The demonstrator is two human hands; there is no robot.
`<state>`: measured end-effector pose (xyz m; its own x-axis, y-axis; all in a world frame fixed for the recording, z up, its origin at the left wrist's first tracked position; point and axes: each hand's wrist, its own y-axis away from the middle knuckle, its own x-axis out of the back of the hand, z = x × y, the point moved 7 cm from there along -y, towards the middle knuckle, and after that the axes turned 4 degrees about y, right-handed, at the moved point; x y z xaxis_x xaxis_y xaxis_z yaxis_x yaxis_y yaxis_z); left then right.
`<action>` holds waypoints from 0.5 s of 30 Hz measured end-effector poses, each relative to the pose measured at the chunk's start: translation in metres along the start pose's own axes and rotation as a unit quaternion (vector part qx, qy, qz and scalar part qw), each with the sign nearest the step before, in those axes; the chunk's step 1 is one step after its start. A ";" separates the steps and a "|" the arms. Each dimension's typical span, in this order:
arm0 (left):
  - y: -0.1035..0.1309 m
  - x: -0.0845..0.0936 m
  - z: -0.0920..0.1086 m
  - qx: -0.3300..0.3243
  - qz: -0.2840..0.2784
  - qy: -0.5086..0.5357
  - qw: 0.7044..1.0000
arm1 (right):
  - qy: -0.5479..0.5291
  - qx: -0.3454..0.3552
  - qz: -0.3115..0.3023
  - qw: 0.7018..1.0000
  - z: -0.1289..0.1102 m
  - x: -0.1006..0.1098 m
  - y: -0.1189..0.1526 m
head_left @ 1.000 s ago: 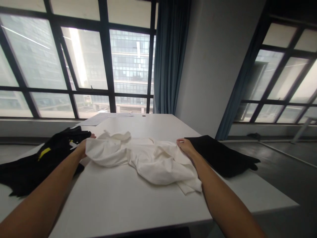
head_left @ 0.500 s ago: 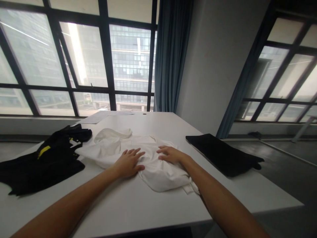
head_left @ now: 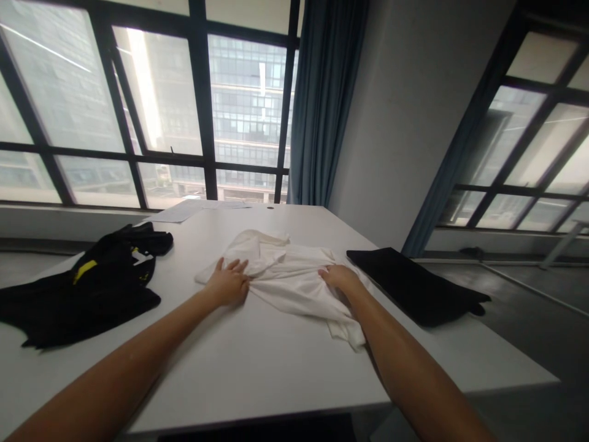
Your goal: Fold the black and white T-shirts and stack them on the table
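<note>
A rumpled white shirt [head_left: 289,279] lies across the middle of the white table [head_left: 257,368]. My left hand [head_left: 227,283] grips its near left edge, thumb toward the cloth and fingers bent over it. On the other side my right hand [head_left: 341,277] pinches the fabric, fingertips pressed together. Folds run stretched between the two hands. Part of the shirt, perhaps a sleeve, hangs loosely toward me beside my right forearm. What lies under each palm is hidden.
Left on the table is a crumpled black garment [head_left: 92,301] with a yellow patch. A flat folded black cloth [head_left: 414,285] rests along the right edge. Papers [head_left: 177,212] lie at the far left, before the windows and a blue curtain [head_left: 317,123].
My hands have moved apart, the left one leftward and the right one rightward. Both went from lying on the shirt to gripping it. The shirt has shifted right, its folds now stretched.
</note>
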<state>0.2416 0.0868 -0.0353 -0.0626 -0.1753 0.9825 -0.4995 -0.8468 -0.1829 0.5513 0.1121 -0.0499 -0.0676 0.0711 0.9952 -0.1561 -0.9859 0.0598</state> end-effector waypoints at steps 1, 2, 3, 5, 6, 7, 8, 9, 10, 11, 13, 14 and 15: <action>-0.003 -0.002 -0.018 0.042 -0.006 -0.008 0.999 | 0.005 0.003 -0.009 1.000 -0.003 0.004 0.006; -0.006 -0.004 -0.038 0.087 -0.009 -0.016 0.996 | 0.002 0.015 -0.017 1.000 -0.007 0.009 0.013; -0.007 -0.004 -0.058 0.132 -0.009 -0.025 0.991 | -0.017 0.040 -0.027 0.999 -0.014 0.014 0.020; -0.004 0.002 -0.095 0.227 -0.001 -0.032 0.973 | -0.104 0.128 -0.068 0.984 -0.033 0.022 0.036; 0.000 0.008 -0.109 0.266 0.009 -0.030 0.963 | -0.156 0.176 -0.088 0.968 -0.042 0.026 0.043; 0.003 0.015 -0.117 0.292 0.019 -0.025 0.956 | -0.197 0.214 -0.093 0.952 -0.050 0.032 0.049; 0.006 0.023 -0.119 0.298 0.028 -0.018 0.954 | -0.220 0.236 -0.074 0.944 -0.055 0.037 0.052; 0.007 0.030 -0.114 0.284 0.033 -0.011 0.958 | -0.225 0.243 -0.033 0.943 -0.057 0.043 0.053; 0.007 0.035 -0.102 0.258 0.034 -0.005 0.966 | -0.221 0.240 0.023 0.945 -0.058 0.048 0.051; 0.007 0.038 -0.086 0.224 0.032 0.000 0.974 | -0.214 0.236 0.079 0.944 -0.059 0.052 0.049; 0.008 0.031 -0.046 0.158 0.000 0.022 0.987 | -0.208 0.254 0.142 0.934 -0.067 0.049 0.045; 0.009 0.021 -0.025 0.129 -0.028 0.037 0.990 | -0.204 0.278 0.146 0.927 -0.073 0.043 0.042; 0.011 0.009 -0.004 0.102 -0.063 0.055 0.991 | -0.192 0.303 0.137 0.924 -0.080 0.035 0.040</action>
<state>0.2322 0.0773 -0.0282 -0.1107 -0.0146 0.9938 -0.3245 -0.9446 -0.0500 0.4641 0.0874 -0.0190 0.3493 -0.1379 0.9268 0.4023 -0.8712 -0.2813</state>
